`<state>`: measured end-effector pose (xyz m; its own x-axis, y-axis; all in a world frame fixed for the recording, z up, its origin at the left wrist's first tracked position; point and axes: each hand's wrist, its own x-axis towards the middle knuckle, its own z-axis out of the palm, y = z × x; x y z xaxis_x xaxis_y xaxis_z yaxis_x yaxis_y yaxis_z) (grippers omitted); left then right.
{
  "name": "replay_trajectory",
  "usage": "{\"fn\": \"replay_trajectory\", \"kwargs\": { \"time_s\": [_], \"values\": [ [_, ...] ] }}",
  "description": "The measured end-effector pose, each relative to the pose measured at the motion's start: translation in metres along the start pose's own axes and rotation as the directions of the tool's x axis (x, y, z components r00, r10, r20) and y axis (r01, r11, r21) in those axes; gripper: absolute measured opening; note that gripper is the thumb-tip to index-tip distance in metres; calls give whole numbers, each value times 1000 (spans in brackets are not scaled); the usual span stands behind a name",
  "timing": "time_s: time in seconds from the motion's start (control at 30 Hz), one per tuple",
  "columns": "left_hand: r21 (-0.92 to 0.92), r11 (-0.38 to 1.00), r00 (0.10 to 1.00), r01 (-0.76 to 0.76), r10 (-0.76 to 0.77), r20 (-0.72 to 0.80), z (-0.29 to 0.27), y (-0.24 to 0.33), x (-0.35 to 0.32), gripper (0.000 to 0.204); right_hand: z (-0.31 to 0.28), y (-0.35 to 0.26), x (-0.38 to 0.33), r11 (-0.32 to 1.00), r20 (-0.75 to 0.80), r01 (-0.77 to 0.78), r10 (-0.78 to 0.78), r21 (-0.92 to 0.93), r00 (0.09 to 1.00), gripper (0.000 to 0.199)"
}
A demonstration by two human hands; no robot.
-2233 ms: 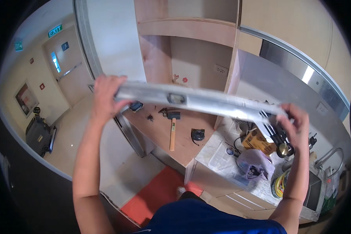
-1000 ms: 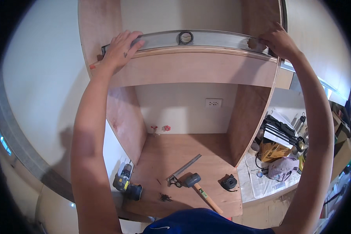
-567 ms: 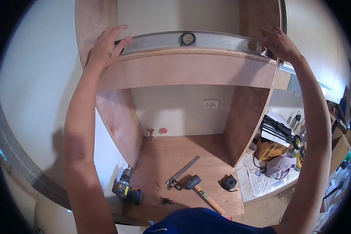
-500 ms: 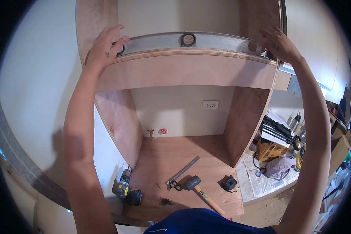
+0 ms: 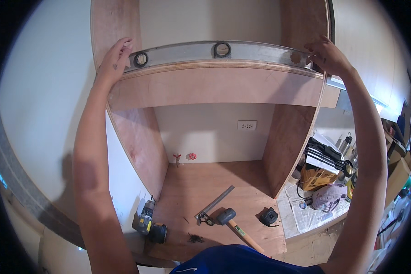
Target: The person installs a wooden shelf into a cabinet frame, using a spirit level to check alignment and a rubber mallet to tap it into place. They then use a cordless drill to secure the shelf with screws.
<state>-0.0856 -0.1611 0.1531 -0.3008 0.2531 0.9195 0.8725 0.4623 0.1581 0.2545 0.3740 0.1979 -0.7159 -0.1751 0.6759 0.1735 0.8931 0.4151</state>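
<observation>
A long grey spirit level (image 5: 182, 51) with round vials stands on edge along the plywood shelf (image 5: 214, 84), spanning it between the cabinet's side panels. My left hand (image 5: 114, 64) is at its left end, fingers curled in against that end and the left vial in view beside them. At the opposite end, my right hand (image 5: 329, 57) has its bent fingers on the level near a brown rusty patch. Both forearms reach up and forward.
On the plywood base below lie a rubber mallet (image 5: 242, 234), a combination square (image 5: 214, 203), a tape measure (image 5: 268, 216) and dark screws (image 5: 195, 238). A cordless drill (image 5: 146, 219) stands left. Red valve handles (image 5: 192, 156) and a socket (image 5: 247, 125) are on the back wall. Right, a counter (image 5: 301, 219) holds clutter.
My left hand has shifted left and slightly down, its spread fingers curling in at the level's end and uncovering the left vial. My right hand stays at the right end.
</observation>
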Motion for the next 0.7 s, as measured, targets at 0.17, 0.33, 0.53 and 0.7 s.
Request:
{"fn": "replay_trajectory", "kwargs": {
  "time_s": [0.17,0.33,0.53,0.7],
  "values": [
    [7,999,998,47,-48,48,-12,-17,-5,41,0,8,1,1000,25,10,-9,-11,1000,35],
    [-21,999,999,24,-23,35,-21,-33,-8,40,-7,-7,4,995,111,-42,52,-94,992,34],
    [-64,988,984,138,-130,120,-25,-51,-12,37,5,5,6,989,65,62,-53,-137,996,26],
    [-28,988,979,155,-150,138,-20,-35,-18,36,9,10,2,985,44,14,-6,-175,999,24]
  ]
}}
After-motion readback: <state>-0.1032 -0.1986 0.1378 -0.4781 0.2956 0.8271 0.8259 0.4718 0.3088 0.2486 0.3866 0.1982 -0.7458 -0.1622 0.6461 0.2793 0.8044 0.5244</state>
